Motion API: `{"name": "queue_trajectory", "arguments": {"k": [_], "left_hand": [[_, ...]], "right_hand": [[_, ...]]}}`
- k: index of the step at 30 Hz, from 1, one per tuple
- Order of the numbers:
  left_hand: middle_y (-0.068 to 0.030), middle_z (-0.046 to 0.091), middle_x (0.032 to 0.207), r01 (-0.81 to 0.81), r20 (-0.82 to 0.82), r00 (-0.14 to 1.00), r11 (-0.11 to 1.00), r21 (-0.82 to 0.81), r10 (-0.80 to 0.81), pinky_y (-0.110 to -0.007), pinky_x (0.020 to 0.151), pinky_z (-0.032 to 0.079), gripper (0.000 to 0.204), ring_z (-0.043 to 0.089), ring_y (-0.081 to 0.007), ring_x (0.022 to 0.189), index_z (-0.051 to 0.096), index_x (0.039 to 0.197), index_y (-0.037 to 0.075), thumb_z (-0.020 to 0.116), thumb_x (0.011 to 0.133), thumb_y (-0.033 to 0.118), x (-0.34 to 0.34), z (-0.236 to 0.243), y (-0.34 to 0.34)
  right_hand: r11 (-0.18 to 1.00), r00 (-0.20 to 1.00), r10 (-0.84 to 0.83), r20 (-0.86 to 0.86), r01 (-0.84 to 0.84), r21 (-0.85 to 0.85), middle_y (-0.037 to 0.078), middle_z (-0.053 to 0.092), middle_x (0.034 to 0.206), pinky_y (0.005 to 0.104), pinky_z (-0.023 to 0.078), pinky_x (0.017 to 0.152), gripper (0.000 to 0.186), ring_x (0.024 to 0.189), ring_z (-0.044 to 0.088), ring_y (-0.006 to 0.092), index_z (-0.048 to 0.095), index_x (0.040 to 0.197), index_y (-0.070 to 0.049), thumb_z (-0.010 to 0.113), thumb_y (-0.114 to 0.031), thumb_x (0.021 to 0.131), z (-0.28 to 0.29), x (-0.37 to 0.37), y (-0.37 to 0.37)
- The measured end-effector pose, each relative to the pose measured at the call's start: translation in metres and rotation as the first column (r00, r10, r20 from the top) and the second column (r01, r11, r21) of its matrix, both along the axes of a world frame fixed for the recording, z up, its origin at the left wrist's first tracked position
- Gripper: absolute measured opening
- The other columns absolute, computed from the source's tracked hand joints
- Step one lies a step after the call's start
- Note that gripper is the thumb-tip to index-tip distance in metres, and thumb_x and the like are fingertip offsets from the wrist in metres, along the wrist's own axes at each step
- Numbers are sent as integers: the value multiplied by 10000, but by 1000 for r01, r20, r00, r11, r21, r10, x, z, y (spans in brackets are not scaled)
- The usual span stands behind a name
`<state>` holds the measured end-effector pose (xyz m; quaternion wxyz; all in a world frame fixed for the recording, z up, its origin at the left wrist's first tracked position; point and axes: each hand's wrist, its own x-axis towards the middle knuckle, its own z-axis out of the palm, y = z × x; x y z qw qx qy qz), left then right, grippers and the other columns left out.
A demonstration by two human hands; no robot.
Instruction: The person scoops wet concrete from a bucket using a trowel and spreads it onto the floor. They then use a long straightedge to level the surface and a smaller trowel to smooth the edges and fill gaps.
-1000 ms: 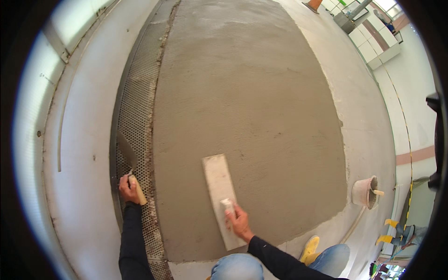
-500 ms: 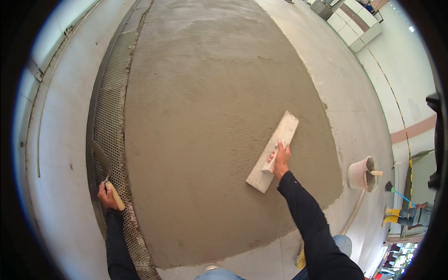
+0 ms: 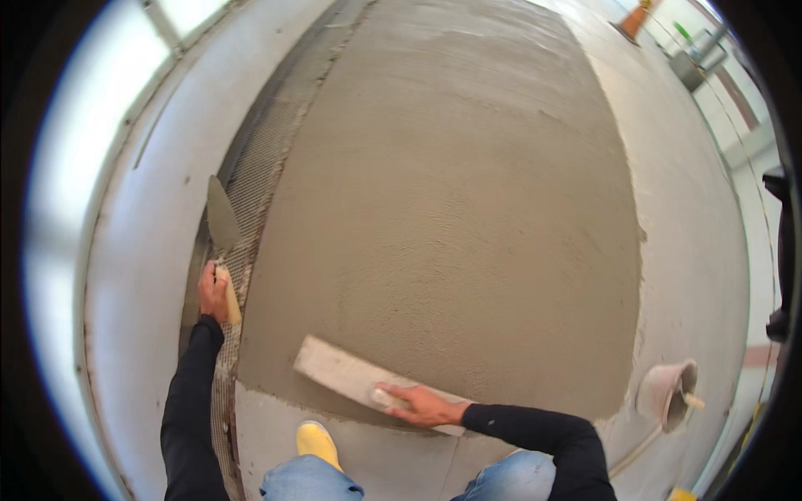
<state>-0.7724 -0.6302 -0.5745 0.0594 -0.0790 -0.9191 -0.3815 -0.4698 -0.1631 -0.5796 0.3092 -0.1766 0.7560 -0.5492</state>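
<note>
From where I stand, the largest element is the wet cement layer (image 3: 468,250), a broad field with faint ripples across its middle. Its near edge borders the bare floor (image 3: 393,459). Along its left side runs a narrow perforated strip (image 3: 263,150).

Next in size: the float (image 3: 342,367), a long pale board. Change of position: half a second ago it slants across the right half of the layer; now it lies nearly crosswise at the near edge, left end over the cement, right end at the border. Judgement: the smoothing has shifted to the near margin, where control of the edge line matters most. The right hand (image 3: 426,405) grasps the float, fingers wrapped over its raised grip (image 3: 383,396).

Next: the trowel (image 3: 221,213), blade pointing forward at the strip's left margin. Blade contact cannot be determined. The left hand (image 3: 213,290) retains it, fingers curled about the trowel handle (image 3: 231,305); this grasp is unchanged. Judgement: the tool is in reserve.

Container: one bucket (image 3: 653,391), right of the layer's near corner, well apart from both hands. Interior: grey-coated; fill level not determinable. A pale stick (image 3: 694,402) projects from its mouth, lower end hidden.
</note>
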Motion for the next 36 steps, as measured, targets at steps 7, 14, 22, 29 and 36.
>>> {"name": "queue_trajectory", "arguments": {"k": [7, 14, 22, 29, 36], "left_hand": [[-132, 564, 1079, -65, 61, 996, 995, 82, 60, -350, 916, 429, 630, 519, -222, 1006, 529, 1234, -76, 581, 900, 455, 198, 124, 15], [-99, 518, 1199, -412, -33, 890, 834, 366, 454, -337, 948, 410, 746, 491, -189, 1053, 455, 1407, -63, 600, 891, 455, 322, 152, 23], [-112, 470, 1081, -154, -202, 924, 799, 581, 325, -339, 864, 387, 623, 478, -202, 968, 478, 1302, -39, 581, 909, 433, 316, 302, 113], [-119, 496, 1111, -135, -165, 899, 613, 778, 406, -345, 846, 410, 556, 494, -213, 993, 474, 1301, -59, 559, 943, 357, 361, 433, 219], [-110, 514, 1061, -396, -96, 824, 688, 608, 559, -305, 778, 426, 584, 519, -197, 943, 507, 1216, -36, 585, 890, 442, 375, 407, 253]], "right_hand": [[995, 996, -80, -38, 82, 58, 322, 590, 1358, 480, 477, 1065, 680, 1219, 589, 495, 337, 1599, -123, 601, -310, 1001, -23, -40, -3], [739, 753, -631, -187, 656, 154, 231, 698, 1108, 439, 546, 862, 639, 985, 684, 359, 436, 1544, -60, 648, -292, 987, -30, -131, 170], [67, 64, -995, 73, 997, 48, 11, 549, 713, 280, 429, 384, 425, 488, 519, 99, 546, 1394, -49, 653, -168, 1000, -20, -61, 374], [601, 594, -798, 97, 779, 179, 47, 615, 740, 272, 496, 470, 483, 540, 574, 100, 521, 1440, -5, 625, -144, 989, 22, 61, 259], [964, 967, 251, 36, -253, 86, 273, 653, 1294, 464, 522, 982, 682, 1116, 675, 434, 403, 1571, -147, 678, -298, 966, 5, 104, 69]]}}
